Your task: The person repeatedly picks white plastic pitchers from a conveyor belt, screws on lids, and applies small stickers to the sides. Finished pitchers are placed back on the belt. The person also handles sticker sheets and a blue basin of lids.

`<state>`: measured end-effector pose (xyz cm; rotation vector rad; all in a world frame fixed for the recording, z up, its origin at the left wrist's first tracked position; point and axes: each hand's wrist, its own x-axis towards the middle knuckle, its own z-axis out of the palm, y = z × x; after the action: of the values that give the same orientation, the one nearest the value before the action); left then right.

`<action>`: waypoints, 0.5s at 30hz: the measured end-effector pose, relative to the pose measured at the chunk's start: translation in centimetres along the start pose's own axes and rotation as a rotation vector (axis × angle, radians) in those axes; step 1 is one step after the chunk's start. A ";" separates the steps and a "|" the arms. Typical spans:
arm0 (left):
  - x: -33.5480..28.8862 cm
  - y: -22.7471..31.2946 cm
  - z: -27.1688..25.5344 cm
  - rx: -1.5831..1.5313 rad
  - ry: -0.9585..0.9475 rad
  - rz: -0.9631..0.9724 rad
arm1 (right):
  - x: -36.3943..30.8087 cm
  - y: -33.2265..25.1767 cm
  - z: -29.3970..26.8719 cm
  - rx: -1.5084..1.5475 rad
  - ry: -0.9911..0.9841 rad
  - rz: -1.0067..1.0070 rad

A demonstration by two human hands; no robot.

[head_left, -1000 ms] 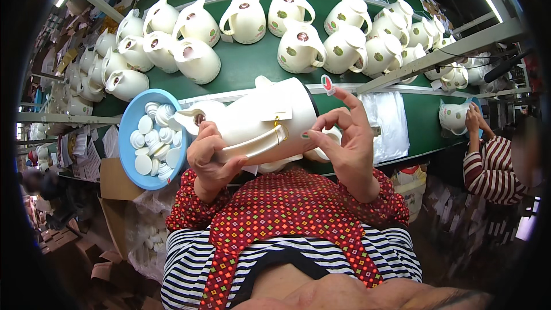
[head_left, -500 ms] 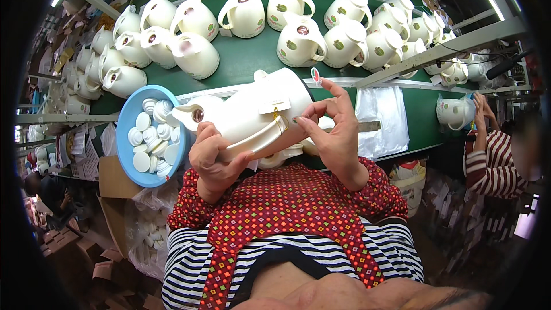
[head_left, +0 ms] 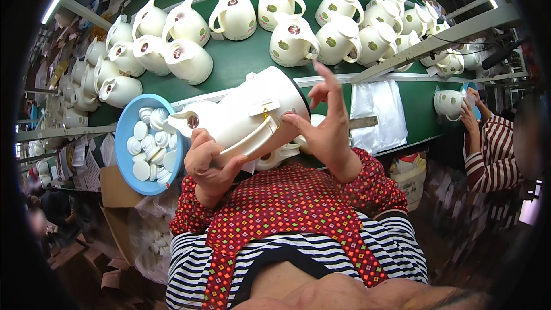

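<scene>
A cream-white jug (head_left: 229, 116) lies tilted in front of me, its spout to the left and dark-rimmed base to the right. My left hand (head_left: 208, 165) is closed around its handle side near the spout. A white tag (head_left: 264, 107) hangs on the jug by a yellow string. My right hand (head_left: 328, 129) has its fingers apart, the index finger raised and slightly blurred. Its thumb tip presses on the jug's side near the base, where a small red spot shows at the thumb's edge. What lies under the thumb is hidden.
A blue basin (head_left: 121, 155) of white lids stands at left. Rows of similar jugs (head_left: 234, 14) fill the green table (head_left: 247, 60). Clear plastic bags (head_left: 381, 120) lie right, near a metal rail (head_left: 425, 46). Another person's hands (head_left: 473, 109) hold a jug at far right.
My right thumb has come down onto the jug's side. The red-and-green sticker seen on my raised index fingertip no longer shows. My left hand keeps its hold.
</scene>
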<state>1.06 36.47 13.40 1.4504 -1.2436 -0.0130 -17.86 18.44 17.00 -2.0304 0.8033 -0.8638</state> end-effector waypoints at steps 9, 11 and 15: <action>1.3 -0.7 0.5 -0.078 0.058 -0.019 | 1.2 1.3 2.6 0.520 0.014 0.263; 2.3 -1.1 0.2 -0.021 0.076 0.008 | 1.8 1.2 2.8 0.322 0.004 0.082; 7.5 -4.0 -0.2 0.188 0.104 0.104 | 3.8 4.4 1.3 0.213 0.213 0.085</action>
<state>7.05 30.69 15.09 1.5251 -1.2589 0.2527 -15.69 13.85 13.88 -1.7263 0.8674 -1.0822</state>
